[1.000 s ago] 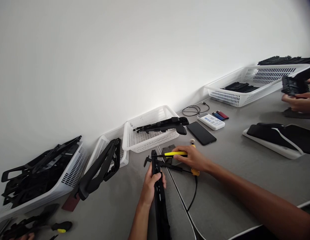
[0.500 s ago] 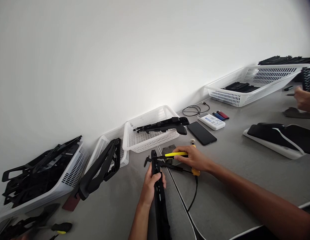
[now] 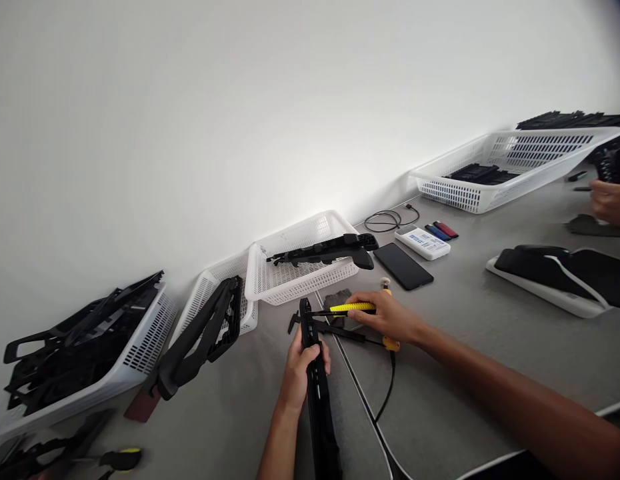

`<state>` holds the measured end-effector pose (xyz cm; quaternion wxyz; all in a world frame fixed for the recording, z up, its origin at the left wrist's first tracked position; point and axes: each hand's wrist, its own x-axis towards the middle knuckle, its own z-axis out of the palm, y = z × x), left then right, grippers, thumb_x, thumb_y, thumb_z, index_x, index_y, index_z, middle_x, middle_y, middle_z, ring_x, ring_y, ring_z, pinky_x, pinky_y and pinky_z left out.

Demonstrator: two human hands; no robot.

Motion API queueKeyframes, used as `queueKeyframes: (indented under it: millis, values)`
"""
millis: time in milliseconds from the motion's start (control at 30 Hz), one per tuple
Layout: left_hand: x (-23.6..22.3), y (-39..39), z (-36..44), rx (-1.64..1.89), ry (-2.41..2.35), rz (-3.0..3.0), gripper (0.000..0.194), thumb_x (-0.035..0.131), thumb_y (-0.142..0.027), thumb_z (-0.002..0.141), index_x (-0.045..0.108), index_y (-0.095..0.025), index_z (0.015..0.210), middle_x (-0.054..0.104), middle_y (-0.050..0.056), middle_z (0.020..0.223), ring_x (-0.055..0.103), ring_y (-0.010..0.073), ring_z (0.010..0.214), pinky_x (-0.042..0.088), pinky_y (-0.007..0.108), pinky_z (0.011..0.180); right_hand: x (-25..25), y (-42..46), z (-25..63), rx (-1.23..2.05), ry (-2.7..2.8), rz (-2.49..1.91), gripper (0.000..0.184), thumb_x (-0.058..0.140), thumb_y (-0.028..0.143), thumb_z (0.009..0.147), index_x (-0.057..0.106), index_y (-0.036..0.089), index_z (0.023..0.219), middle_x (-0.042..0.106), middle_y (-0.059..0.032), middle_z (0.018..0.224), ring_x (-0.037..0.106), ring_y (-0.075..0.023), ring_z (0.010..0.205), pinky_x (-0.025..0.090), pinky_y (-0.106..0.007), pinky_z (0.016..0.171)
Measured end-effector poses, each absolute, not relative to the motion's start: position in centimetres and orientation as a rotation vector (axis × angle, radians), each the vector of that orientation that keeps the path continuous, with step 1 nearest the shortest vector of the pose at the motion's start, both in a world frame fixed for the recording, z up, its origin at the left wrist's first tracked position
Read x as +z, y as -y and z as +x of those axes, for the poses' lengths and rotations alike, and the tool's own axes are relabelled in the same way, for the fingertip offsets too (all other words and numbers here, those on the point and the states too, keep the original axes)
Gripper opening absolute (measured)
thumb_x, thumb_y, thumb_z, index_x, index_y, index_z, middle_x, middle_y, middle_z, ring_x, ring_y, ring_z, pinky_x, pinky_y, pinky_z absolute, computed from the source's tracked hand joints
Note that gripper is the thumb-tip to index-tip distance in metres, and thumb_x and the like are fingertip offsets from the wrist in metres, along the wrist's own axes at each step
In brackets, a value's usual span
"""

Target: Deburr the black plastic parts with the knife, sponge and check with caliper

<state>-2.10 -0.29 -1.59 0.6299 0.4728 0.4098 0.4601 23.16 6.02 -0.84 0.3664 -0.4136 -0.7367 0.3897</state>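
Observation:
My left hand [image 3: 301, 370] is wrapped round a long, narrow black plastic part [image 3: 317, 400], held tilted with its far end raised over the table. In my right hand [image 3: 385, 315] is a yellow-and-black utility knife [image 3: 346, 309], gripped by its handle. Its thin dark tip meets the part near the far end; the exact contact is too small to make out. Behind the part lies a black caliper [image 3: 347, 332], partly covered by it. A yellow corded tool [image 3: 391, 343] rests beside my right wrist, partly hidden by that hand.
White baskets [image 3: 257, 290] with black plastic parts [image 3: 205, 340] line the wall. A phone [image 3: 404, 267], white box [image 3: 423, 243], coiled cable [image 3: 385, 220] and black-and-white item [image 3: 555, 280] lie to the right. Another person's hand [image 3: 610, 202] holds a black part at far right; a screwdriver [image 3: 120, 459] shows lower left.
The black part in my left hand has shifted slightly to the left. My right hand and the knife stay nearly in place. The other person's hand at right has moved slightly.

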Motion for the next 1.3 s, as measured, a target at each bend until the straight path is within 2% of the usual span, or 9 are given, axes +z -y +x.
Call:
queueKeyframes:
  millis: [233, 433, 567, 800, 967, 1167, 1300]
  values:
    - [-2.1, 0.0, -2.3, 1.127, -0.908, 1.047, 0.032, 0.073, -0.046, 0.089, 0.058, -0.021, 0.104, 0.063, -0.004, 0.072, 0.055, 0.0121, 0.053, 0.039, 0.024, 0.051, -1.0, -6.3, 23.4, 0.971, 1.896, -1.095, 0.030, 0.060, 0.044, 0.099, 0.079, 0.020, 0.104, 0.080, -0.0047, 0.096, 0.067, -0.0225, 0.082, 0.047, -0.032, 0.074]
    - [-2.2, 0.0, -2.5, 1.147, -0.922, 1.045, 0.042, 0.073, -0.044, 0.091, 0.058, -0.021, 0.123, 0.064, -0.004, 0.072, 0.055, 0.0129, 0.054, 0.040, 0.025, 0.052, -1.5, -6.5, 23.6, 0.923, 1.919, -1.129, 0.031, 0.061, 0.045, 0.099, 0.079, 0.021, 0.106, 0.080, -0.0033, 0.092, 0.067, -0.0217, 0.078, 0.046, -0.032, 0.071]
    - [-2.1, 0.1, -2.4, 1.116, -0.939, 1.054, 0.036, 0.075, -0.045, 0.090, 0.059, -0.021, 0.112, 0.066, -0.002, 0.074, 0.057, 0.0129, 0.055, 0.041, 0.025, 0.052, -1.9, -6.6, 23.3, 0.892, 1.867, -1.135, 0.033, 0.059, 0.047, 0.101, 0.079, 0.022, 0.107, 0.082, -0.0045, 0.101, 0.071, -0.0245, 0.086, 0.049, -0.034, 0.078]
    - [-1.7, 0.5, -1.8, 1.051, -0.983, 1.076, 0.031, 0.072, -0.041, 0.094, 0.059, -0.021, 0.113, 0.068, -0.002, 0.075, 0.056, 0.0126, 0.055, 0.042, 0.025, 0.054, -1.6, -6.9, 23.7, 0.820, 1.778, -1.205, 0.040, 0.056, 0.054, 0.102, 0.079, 0.021, 0.103, 0.083, -0.0055, 0.097, 0.072, -0.0269, 0.085, 0.051, -0.036, 0.078]
    - [-2.1, 0.4, -1.9, 1.051, -1.010, 1.077, 0.031, 0.070, -0.040, 0.096, 0.059, -0.021, 0.118, 0.067, -0.003, 0.073, 0.051, 0.0120, 0.055, 0.039, 0.024, 0.054, -1.2, -6.6, 23.7, 0.873, 1.815, -1.133, 0.037, 0.059, 0.051, 0.101, 0.080, 0.021, 0.104, 0.083, -0.0045, 0.098, 0.072, -0.0260, 0.086, 0.052, -0.035, 0.079]
    - [-1.9, 0.4, -2.0, 1.036, -0.987, 1.120, 0.024, 0.069, -0.034, 0.094, 0.061, -0.021, 0.113, 0.067, -0.002, 0.076, 0.051, 0.0118, 0.057, 0.040, 0.025, 0.056, -1.2, -6.6, 23.6, 0.857, 1.807, -1.163, 0.038, 0.057, 0.051, 0.102, 0.080, 0.021, 0.105, 0.082, -0.0054, 0.098, 0.072, -0.0258, 0.085, 0.051, -0.035, 0.077]
    - [-1.8, 0.5, -2.1, 1.028, -0.953, 1.142, 0.026, 0.067, -0.032, 0.092, 0.060, -0.021, 0.115, 0.067, -0.002, 0.077, 0.050, 0.0128, 0.058, 0.040, 0.026, 0.056, -0.9, -6.7, 23.9, 0.900, 1.855, -1.111, 0.034, 0.060, 0.049, 0.100, 0.080, 0.022, 0.103, 0.082, -0.0043, 0.097, 0.073, -0.0257, 0.086, 0.052, -0.034, 0.077]
